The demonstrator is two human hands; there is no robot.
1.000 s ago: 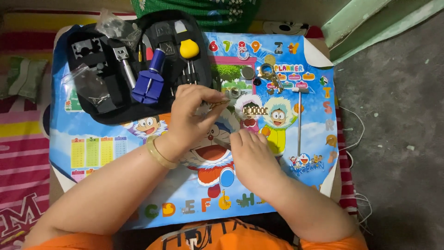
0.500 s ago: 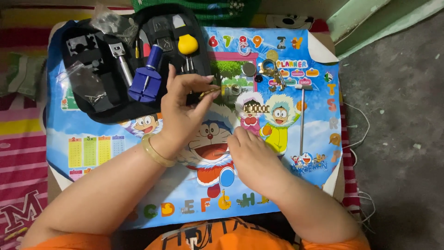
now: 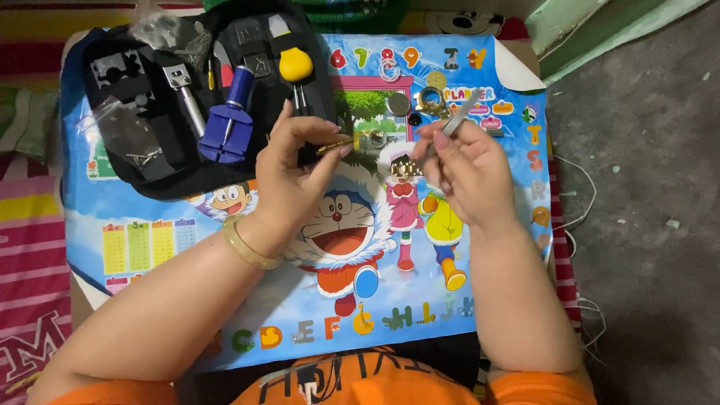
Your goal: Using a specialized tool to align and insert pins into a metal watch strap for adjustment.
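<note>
Carefully: small watch parts held above the tabletop

Clearly the left hand pinches a gold watch piece; the right hand is closed on metal tweezers; a slip could drop loose parts off the poster.

Open room lies on the cartoon mat below both hands. The black tool case blocks the upper left; small watch parts crowd the top centre.

Two bare forearms extend from short orange sleeves. A thin gold bangle circles the left wrist. The orange shirt front carries dark lettering.
</note>
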